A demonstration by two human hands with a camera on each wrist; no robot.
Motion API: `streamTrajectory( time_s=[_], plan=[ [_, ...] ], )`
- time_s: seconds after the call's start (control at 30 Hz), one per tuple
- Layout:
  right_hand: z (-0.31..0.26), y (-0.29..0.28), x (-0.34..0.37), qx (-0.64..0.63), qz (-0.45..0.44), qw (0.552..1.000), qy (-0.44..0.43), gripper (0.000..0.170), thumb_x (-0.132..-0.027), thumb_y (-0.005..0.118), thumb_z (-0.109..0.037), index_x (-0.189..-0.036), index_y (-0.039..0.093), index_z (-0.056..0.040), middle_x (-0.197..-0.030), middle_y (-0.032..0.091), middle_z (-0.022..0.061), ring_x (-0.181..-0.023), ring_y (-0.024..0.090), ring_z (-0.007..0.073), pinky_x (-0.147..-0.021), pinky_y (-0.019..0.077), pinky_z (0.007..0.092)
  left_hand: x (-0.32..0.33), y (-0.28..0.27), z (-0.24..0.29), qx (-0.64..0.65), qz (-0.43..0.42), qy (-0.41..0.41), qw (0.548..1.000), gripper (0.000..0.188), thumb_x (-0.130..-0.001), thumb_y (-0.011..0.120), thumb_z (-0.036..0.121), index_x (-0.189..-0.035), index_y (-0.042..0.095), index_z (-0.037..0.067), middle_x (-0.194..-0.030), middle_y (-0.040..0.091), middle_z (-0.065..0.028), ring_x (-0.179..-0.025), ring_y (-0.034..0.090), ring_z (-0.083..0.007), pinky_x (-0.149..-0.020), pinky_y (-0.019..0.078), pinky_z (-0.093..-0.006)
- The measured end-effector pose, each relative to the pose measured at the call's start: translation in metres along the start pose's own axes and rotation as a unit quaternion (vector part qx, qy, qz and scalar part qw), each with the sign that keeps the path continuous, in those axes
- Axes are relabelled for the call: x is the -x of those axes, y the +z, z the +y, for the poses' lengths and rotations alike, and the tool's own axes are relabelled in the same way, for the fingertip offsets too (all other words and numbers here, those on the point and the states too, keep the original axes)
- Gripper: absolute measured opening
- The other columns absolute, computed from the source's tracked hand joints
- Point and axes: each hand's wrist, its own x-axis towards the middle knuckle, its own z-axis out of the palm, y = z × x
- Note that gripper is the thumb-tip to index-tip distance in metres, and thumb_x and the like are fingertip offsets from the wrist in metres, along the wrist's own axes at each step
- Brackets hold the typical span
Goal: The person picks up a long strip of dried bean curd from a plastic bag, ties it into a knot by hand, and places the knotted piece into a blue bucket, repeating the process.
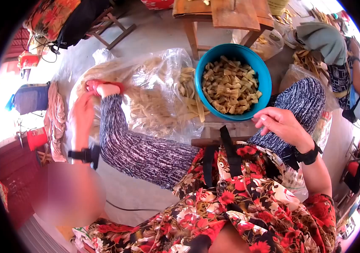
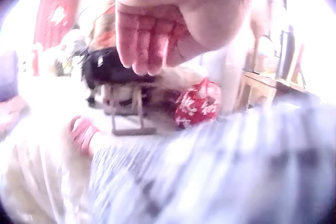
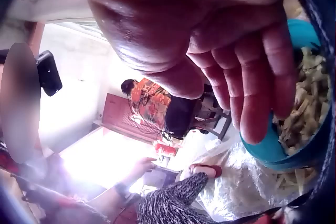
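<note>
The left hand [image 1: 83, 116] is beside the sandalled foot at the left, over the edge of a clear plastic bag [image 1: 154, 84] of pale dried strips; in the left wrist view that hand [image 2: 152, 35] has its fingers extended and holds nothing. The right hand [image 1: 282, 124] hovers by the near right rim of a teal basin [image 1: 268, 80] filled with short folded tan pieces [image 1: 230, 86]. Seen from the right wrist, the hand [image 3: 236, 61] has loosely extended fingers with nothing in them, and the basin [image 3: 262, 148] lies behind them.
A wooden table [image 1: 235, 14] stands beyond the basin. At the right, another person's legs [image 1: 325, 42] are near more strips. A folding stool [image 1: 114, 31] bearing a dark bag is at the upper left, and a thin cable [image 1: 131, 209] lies on the floor.
</note>
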Motion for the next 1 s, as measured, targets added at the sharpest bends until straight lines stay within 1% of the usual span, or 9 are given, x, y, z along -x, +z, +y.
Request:
streamTrajectory(
  time_s=[0.1,0.17,0.27,0.37,0.63,0.7,0.77,0.9,1.0],
  plan=[
    [-0.009,-0.003,-0.010,0.000,0.026,1.000,-0.005,0.023,-0.091,0.049,-0.016,-0.103,0.057,0.0021,-0.084,0.062,0.0076,-0.067,0.060,0.0105,-0.061,0.0480,0.0230,-0.025,0.060,0.078,-0.166,-0.109,0.140,0.970,0.027,-0.076,0.051,0.019,-0.098,0.063,0.009,-0.104,0.060,-0.0105,-0.091,0.060,-0.0269,-0.076,0.0484,-0.0341],
    [-0.014,0.005,-0.007,-0.002,0.021,0.999,0.024,0.023,-0.091,0.049,-0.016,-0.103,0.057,0.0024,-0.084,0.062,0.0075,-0.067,0.060,0.0101,-0.061,0.0481,0.0228,-0.017,0.123,0.111,0.060,-0.148,0.329,0.931,0.024,-0.069,0.055,0.011,-0.090,0.066,0.010,-0.102,0.062,-0.0093,-0.085,0.059,-0.0281,-0.070,0.0498,-0.0365],
    [-0.026,0.009,-0.002,0.014,0.016,0.998,0.052,0.022,-0.091,0.049,-0.014,-0.103,0.057,0.0028,-0.084,0.063,0.0077,-0.067,0.060,0.0098,-0.062,0.0484,0.0227,-0.018,0.201,0.163,-0.100,-0.457,0.293,0.834,0.025,-0.071,0.054,0.012,-0.094,0.065,0.011,-0.092,0.063,-0.0167,-0.084,0.061,-0.0332,-0.073,0.0492,-0.0398],
    [-0.034,-0.001,-0.002,0.017,0.030,0.997,0.066,0.022,-0.091,0.048,-0.012,-0.104,0.056,0.0028,-0.086,0.062,0.0083,-0.070,0.061,0.0106,-0.063,0.0486,0.0227,-0.022,0.271,0.129,-0.063,-0.430,0.203,0.877,0.020,-0.074,0.053,0.014,-0.089,0.066,0.008,-0.087,0.064,-0.0176,-0.082,0.062,-0.0327,-0.071,0.0491,-0.0409],
    [-0.030,0.000,-0.030,-0.023,-0.010,0.994,0.105,0.022,-0.092,0.047,-0.013,-0.106,0.055,0.0015,-0.087,0.063,0.0080,-0.071,0.062,0.0113,-0.065,0.0493,0.0229,-0.104,0.210,-0.060,-0.148,-0.182,-0.038,0.971,0.028,-0.072,0.054,0.014,-0.096,0.064,0.003,-0.098,0.062,-0.0188,-0.093,0.059,-0.0341,-0.080,0.0472,-0.0414],
    [-0.030,0.006,-0.041,-0.019,-0.038,0.993,0.113,0.022,-0.092,0.047,-0.014,-0.106,0.055,0.0013,-0.087,0.063,0.0075,-0.071,0.062,0.0111,-0.065,0.0493,0.0229,-0.105,0.207,-0.048,-0.102,-0.131,-0.018,0.986,0.029,-0.071,0.054,0.012,-0.098,0.064,0.002,-0.100,0.061,-0.0200,-0.098,0.057,-0.0353,-0.083,0.0455,-0.0420],
    [-0.034,0.010,-0.047,-0.014,-0.050,0.991,0.126,0.022,-0.092,0.047,-0.014,-0.106,0.055,0.0013,-0.088,0.063,0.0074,-0.071,0.062,0.0110,-0.066,0.0493,0.0230,-0.114,0.227,-0.026,-0.092,-0.325,-0.032,0.941,0.040,-0.074,0.048,0.010,-0.113,0.056,0.008,-0.106,0.058,-0.0208,-0.104,0.053,-0.0371,-0.089,0.0418,-0.0413],
    [-0.037,0.008,-0.049,0.003,-0.053,0.988,0.142,0.023,-0.092,0.047,-0.015,-0.107,0.055,0.0015,-0.087,0.063,0.0080,-0.072,0.063,0.0115,-0.065,0.0492,0.0232,-0.091,0.265,0.014,-0.003,-0.141,0.063,0.988,0.033,-0.076,0.047,0.013,-0.106,0.061,0.008,-0.105,0.060,-0.0193,-0.101,0.054,-0.0364,-0.087,0.0427,-0.0423],
    [-0.035,0.009,-0.048,0.001,-0.044,0.988,0.146,0.024,-0.093,0.047,-0.016,-0.106,0.055,0.0022,-0.087,0.063,0.0092,-0.071,0.063,0.0129,-0.065,0.0492,0.0237,-0.106,0.285,-0.012,-0.107,-0.189,-0.034,0.976,0.031,-0.082,0.048,0.021,-0.106,0.059,0.007,-0.103,0.060,-0.0203,-0.098,0.056,-0.0376,-0.085,0.0443,-0.0436]
  ],
)
